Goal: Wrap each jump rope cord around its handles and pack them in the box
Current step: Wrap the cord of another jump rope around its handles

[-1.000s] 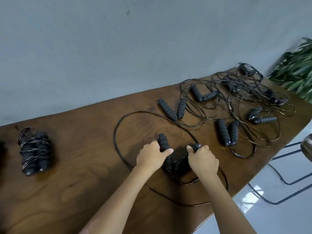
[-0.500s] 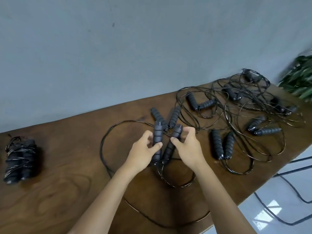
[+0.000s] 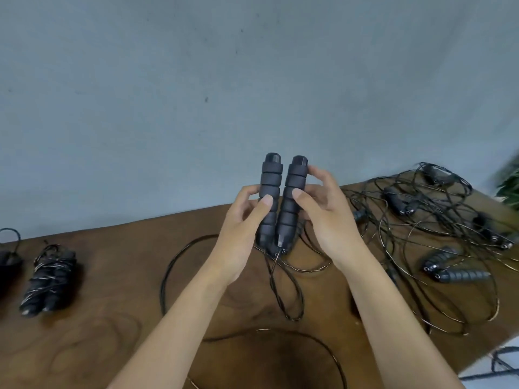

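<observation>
Two dark foam jump rope handles stand upright side by side above the wooden table. My left hand grips the left handle and my right hand grips the right one. Their thin black cord hangs from the lower ends and loops over the table. A wrapped jump rope bundle lies at the far left. Several unwrapped ropes lie tangled at the right. No box is in view.
A second dark bundle shows partly at the left edge. A grey wall rises behind the table. Green plant leaves sit at the right edge. The table's front edge drops to a white floor with a cable at lower right.
Both hands have lifted the two handles off the table, brought them together and raised them upright. The cord now hangs below them. The view has tilted upward.
</observation>
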`<state>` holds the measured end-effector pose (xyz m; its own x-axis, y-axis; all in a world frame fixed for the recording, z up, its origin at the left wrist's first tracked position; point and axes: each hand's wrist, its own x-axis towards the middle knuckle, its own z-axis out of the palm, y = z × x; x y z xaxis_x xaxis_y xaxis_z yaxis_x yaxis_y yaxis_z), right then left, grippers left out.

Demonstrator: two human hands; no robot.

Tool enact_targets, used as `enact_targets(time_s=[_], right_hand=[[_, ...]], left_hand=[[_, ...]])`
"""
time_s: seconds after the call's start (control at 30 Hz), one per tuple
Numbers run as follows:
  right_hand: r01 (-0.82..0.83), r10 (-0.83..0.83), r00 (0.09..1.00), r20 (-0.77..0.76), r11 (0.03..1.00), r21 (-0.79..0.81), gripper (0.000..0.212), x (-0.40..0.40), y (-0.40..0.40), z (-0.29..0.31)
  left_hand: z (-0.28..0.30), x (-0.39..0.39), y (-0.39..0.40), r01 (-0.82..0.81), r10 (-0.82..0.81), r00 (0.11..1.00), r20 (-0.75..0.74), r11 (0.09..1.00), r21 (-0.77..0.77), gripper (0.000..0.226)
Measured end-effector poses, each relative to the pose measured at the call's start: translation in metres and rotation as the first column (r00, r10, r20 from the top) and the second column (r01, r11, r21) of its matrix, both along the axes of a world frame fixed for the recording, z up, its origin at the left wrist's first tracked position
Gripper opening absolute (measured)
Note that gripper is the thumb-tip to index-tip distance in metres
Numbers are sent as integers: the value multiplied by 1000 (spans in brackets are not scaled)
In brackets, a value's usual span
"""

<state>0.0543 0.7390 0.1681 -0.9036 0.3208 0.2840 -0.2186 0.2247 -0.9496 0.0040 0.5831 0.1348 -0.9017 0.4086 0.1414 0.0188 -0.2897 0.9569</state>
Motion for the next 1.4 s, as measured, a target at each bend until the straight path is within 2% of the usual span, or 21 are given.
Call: enact_targets(time_s=[0.17, 0.53, 0.73, 0.87, 1.27, 1.4], right_hand=[[-64, 64, 997, -30, 998, 6, 40, 0, 5, 11], [-135, 135, 991, 0, 991, -1, 40, -9, 10, 5], [-185, 185, 983, 0, 983, -8, 38, -6, 18, 4], [-197, 197, 980, 3, 980, -10, 38, -3, 24, 6], [-194, 194, 980, 36, 981, -21, 36, -4, 30, -4], [-215, 223, 973, 60, 969, -120, 41, -6, 29, -3]], left_hand=[[9, 11, 8, 4, -10, 999, 42, 990, 141, 39], [1, 20, 26, -104, 96, 994, 53, 979, 176, 42], [0, 26, 32, -27, 6, 996, 86, 970, 241, 52], [3, 28, 33, 2, -28, 994, 104, 969, 245, 45], [0, 33, 37, 6, -64, 978, 197, 960, 280, 46], [-2, 38, 40, 70, -118, 972, 202, 971, 229, 45]])
